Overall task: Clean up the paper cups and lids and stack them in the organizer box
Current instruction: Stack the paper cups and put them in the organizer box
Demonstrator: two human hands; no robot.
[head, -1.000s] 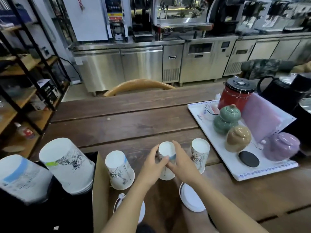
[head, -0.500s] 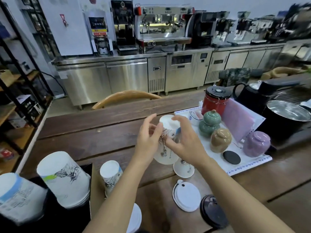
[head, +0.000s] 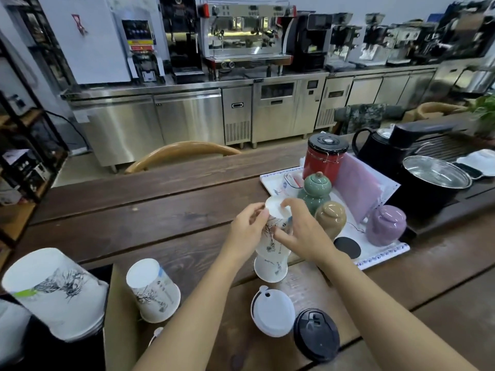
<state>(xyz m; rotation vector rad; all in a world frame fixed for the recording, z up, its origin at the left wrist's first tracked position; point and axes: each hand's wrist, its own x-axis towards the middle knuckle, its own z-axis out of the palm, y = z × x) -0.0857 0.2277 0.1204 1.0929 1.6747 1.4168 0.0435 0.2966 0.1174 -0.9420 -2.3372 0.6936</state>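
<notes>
An inverted paper cup (head: pixel 272 231) sits partly over a second inverted cup (head: pixel 270 270) near the tabletop's (head: pixel 160 223) middle, gripped by the left hand (head: pixel 247 228) and right hand (head: pixel 302 234). A white lid (head: pixel 272 313) and a black lid (head: pixel 316 333) lie toward the near edge.

A white tray (head: pixel 380 259) is set on the dark wooden bench (head: pixel 150 223), and on it a red canister (head: pixel 322 159), green (head: pixel 316 190), tan (head: pixel 330 218) and purple (head: pixel 385 224) jars and a black disc (head: pixel 347 247) are seen, with a steel-lidded pot (head: pixel 435 178) placed just beside it.
</notes>
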